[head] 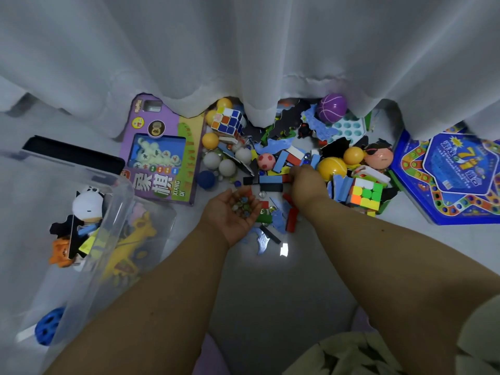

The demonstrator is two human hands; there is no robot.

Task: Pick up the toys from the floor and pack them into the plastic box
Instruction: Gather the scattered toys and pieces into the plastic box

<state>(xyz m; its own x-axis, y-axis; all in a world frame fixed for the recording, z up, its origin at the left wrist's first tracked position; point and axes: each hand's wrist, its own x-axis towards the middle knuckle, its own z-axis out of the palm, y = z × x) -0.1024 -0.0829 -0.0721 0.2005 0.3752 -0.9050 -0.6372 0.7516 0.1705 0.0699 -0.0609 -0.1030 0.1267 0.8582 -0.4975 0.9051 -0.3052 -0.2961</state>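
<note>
The left hand (234, 209) lies palm up, cupped, holding a cluster of marbles (241, 205). The right hand (305, 182) reaches into the toy pile (292, 158) on the floor (270, 280), fingers curled over the blue block (272, 179); whether it grips the block cannot be told. The plastic box (89, 239) stands well to the left of both hands, holding several toys.

A white curtain (270, 44) is hanging across the top of the view, its hem brushing the grey floor (270, 280). Below the curtain, a bright patch of light (284, 250) is gleaming on the floor. Well below the curtain, at the bottom right edge, olive patterned fabric (351, 355) is showing, with a lilac cushion (361, 318) peeking just beside it.
</note>
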